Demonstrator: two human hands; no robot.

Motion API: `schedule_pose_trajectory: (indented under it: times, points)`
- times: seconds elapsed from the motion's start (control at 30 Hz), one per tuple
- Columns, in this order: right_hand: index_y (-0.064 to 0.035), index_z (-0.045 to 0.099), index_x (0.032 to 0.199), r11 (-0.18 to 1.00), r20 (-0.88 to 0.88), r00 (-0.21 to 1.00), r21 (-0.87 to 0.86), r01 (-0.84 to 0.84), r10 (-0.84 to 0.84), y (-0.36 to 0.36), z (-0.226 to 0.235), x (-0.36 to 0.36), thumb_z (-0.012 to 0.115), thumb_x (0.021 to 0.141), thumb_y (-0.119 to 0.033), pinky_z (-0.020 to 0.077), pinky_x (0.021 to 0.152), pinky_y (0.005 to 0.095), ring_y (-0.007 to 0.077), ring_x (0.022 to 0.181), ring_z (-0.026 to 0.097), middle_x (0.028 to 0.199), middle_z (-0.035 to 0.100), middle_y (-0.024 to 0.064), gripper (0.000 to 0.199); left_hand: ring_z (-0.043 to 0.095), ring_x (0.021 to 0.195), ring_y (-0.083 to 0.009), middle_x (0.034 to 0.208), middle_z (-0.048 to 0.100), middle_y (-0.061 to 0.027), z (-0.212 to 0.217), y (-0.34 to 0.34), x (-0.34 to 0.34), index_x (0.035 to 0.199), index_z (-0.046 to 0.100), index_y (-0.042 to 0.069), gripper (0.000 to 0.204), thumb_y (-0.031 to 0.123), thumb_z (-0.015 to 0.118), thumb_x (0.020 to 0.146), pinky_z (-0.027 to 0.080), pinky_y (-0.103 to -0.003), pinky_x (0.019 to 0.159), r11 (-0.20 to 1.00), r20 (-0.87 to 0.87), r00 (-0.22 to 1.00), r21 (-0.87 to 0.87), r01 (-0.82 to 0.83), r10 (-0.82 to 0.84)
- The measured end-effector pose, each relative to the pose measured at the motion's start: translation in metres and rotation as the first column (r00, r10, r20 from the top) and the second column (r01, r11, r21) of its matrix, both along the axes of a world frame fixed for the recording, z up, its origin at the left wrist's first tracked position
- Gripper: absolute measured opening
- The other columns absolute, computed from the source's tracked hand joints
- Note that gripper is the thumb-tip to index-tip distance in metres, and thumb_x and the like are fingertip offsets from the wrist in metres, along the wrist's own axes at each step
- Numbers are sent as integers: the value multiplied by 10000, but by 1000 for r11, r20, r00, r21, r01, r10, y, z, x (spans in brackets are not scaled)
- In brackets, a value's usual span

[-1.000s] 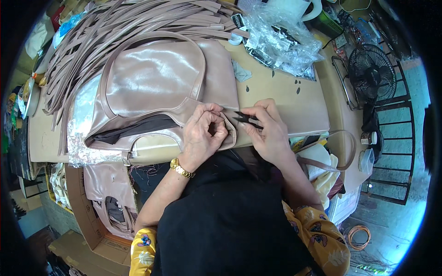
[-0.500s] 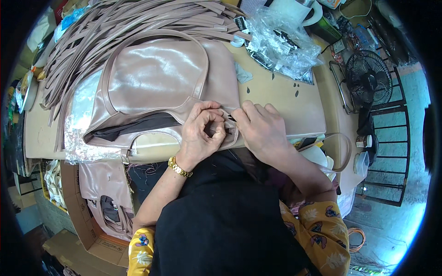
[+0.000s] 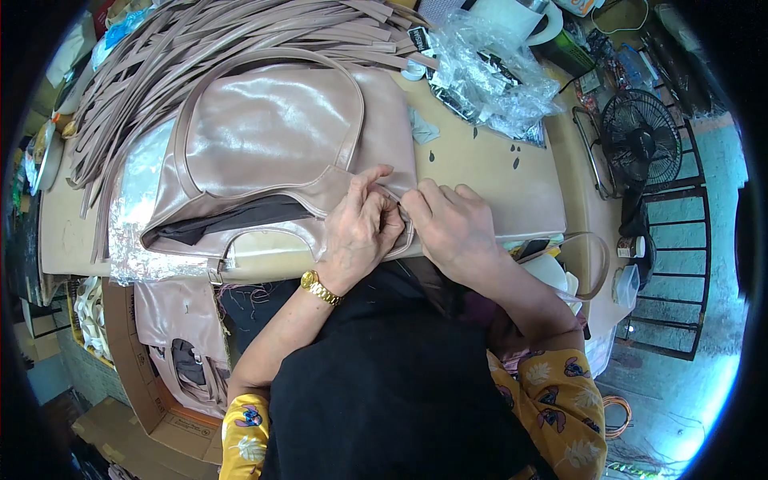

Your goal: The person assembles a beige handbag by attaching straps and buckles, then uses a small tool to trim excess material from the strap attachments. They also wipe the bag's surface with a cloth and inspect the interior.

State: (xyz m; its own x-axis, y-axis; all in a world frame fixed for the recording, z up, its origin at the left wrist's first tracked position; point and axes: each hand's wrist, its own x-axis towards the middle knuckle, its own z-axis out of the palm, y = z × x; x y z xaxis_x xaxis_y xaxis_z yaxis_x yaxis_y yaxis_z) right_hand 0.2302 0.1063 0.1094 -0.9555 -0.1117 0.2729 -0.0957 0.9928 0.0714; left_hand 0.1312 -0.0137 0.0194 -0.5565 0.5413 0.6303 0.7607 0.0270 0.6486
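A shiny dusty-pink handbag lies on the table before me, its strap looped over the body and its dark lining showing at the gaping mouth. At the bag's right corner my left hand pinches the edge, index finger raised; a gold watch is on that wrist. Close against it, my right hand is closed, thumb and forefinger pressed together at the same corner. Whatever small piece lies between the fingertips is hidden. The near part of the bag hangs at the table's front edge.
Long pink straps are heaped at the back left. Clear plastic packets lie at the back right beside a white jug. A black fan stands far right. Below the table's left side, a cardboard box holds more pink bags.
My left fingers have curled in closer to the right fingertips, closing the round gap between thumb and fingers. The right hand has barely moved; the bag stays in place.
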Motion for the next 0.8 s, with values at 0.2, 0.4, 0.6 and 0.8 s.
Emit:
schedule_pose_trajectory:
  times: [0.2,0.4,0.6,0.8]
  points:
    - [-6,573,971,709,124,937,-624,330,-327,28,1,12,764,764,-41,504,747,326,199,858,647,912,602,86,283,657,784,-138,1196,611,-146,13,-48,6,897,587,14,157,-37,705,806,541,-255,646,968,473,862,242,70,-181]
    - [6,621,1061,359,88,942,-910,208,-322,26,-54,33,813,784,-158,497,760,285,157,813,625,929,638,75,374,511,608,-6,705,634,12,28,-123,8,835,598,18,137,73,616,959,410,-174,549,990,829,555,-4,140,-75]
    - [14,631,967,285,134,952,-934,214,-275,6,-79,12,722,853,-60,452,675,231,64,695,526,764,592,-3,164,451,613,-22,703,548,47,30,-117,18,1056,631,27,206,39,712,867,374,-196,555,899,735,662,-183,399,-144]
    - [-11,685,779,-224,285,910,-949,223,-302,27,-83,5,661,929,-248,389,554,223,53,567,458,586,507,-40,281,429,494,-67,574,512,-33,42,-119,23,851,686,22,106,110,745,858,366,-256,477,799,636,756,-369,476,-157]
